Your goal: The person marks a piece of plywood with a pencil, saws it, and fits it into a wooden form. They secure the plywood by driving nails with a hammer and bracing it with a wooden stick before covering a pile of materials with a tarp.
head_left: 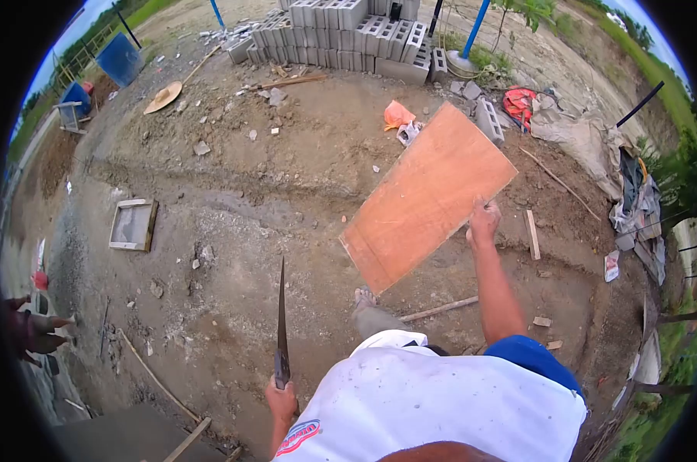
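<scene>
My left hand (281, 398) is closed round the handle of a handsaw (282, 319), whose narrow dark blade points up and away from me. My right hand (484, 221) grips the right edge of a reddish-brown plywood sheet (433, 192). The sheet is a long rectangle held at a slant, its lower corner close by my foot (364, 299). Beyond its upper end lie an orange bag (397, 115) and a hollow block (488, 122).
Stacked hollow blocks (340, 38) stand at the back. A small wooden frame (133, 225) lies on the dirt to the left. Wood strips (533, 235) and a stick (441, 309) lie near me. Another person (36, 327) is at the left edge. Tarps (579, 142) heap on the right.
</scene>
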### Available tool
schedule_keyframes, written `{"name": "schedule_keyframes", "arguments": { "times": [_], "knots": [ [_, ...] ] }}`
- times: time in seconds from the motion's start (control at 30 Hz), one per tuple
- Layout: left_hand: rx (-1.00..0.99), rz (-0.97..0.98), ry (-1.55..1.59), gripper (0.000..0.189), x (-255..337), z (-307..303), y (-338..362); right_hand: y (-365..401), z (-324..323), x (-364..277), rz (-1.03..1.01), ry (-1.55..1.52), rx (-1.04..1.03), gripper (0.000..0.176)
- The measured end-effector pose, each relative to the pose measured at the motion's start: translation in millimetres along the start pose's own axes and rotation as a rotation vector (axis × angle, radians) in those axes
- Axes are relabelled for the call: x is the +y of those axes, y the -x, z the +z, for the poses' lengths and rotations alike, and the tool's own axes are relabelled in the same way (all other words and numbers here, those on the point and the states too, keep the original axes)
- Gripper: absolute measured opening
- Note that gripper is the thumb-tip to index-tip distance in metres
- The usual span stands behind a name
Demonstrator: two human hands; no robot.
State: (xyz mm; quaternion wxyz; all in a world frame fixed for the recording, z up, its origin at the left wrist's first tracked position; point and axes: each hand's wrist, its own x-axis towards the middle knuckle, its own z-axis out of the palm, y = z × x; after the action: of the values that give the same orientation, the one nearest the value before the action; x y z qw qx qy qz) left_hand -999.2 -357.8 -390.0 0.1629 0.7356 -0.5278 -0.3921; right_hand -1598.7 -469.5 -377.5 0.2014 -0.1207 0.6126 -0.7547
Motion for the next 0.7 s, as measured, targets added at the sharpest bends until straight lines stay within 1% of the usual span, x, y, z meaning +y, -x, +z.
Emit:
{"name": "schedule_keyframes", "arguments": {
  "times": [0.07, 0.1, 0.2, 0.3, 0.37, 0.4, 0.43, 0.5, 0.6, 0.7],
  "knots": [
    [-0.017, -0.061, -0.019, 0.018, 39, -19, -22, -34, 47, 24, 0.072, -0.014, 0.007, 0.027],
    [-0.012, -0.085, -0.014, 0.017, 58, -27, -41, -52, 81, 25, 0.096, -0.03, -0.005, 0.028],
    [0.084, -0.033, -0.055, 0.017, 93, -53, -99, -80, 177, 25, 0.044, -0.129, 0.062, 0.024],
    [0.127, -0.044, 0.077, 0.018, 113, -64, -165, -116, 247, 42, 0.078, -0.174, 0.019, 0.027],
    [0.143, -0.009, 0.065, 0.019, 168, -72, -211, -143, 291, 45, 0.135, -0.092, -0.017, 0.028],
    [0.158, 0.009, 0.032, 0.018, 189, -75, -236, -153, 310, 49, 0.168, -0.049, -0.024, 0.029],
    [0.164, 0.023, -0.009, 0.018, 205, -81, -259, -165, 325, 55, 0.152, -0.07, -0.065, 0.031],
    [0.095, 0.026, 0.049, 0.016, 227, -86, -310, -188, 348, 61, 0.123, -0.102, -0.135, 0.034],
    [0.017, 0.111, 0.133, 0.014, 280, -93, -416, -222, 388, 61, 0.107, -0.216, -0.142, 0.034],
    [-0.031, 0.204, 0.141, 0.013, 364, -95, -500, -269, 426, 64, 0.098, -0.298, -0.072, 0.033]
  ]
}}
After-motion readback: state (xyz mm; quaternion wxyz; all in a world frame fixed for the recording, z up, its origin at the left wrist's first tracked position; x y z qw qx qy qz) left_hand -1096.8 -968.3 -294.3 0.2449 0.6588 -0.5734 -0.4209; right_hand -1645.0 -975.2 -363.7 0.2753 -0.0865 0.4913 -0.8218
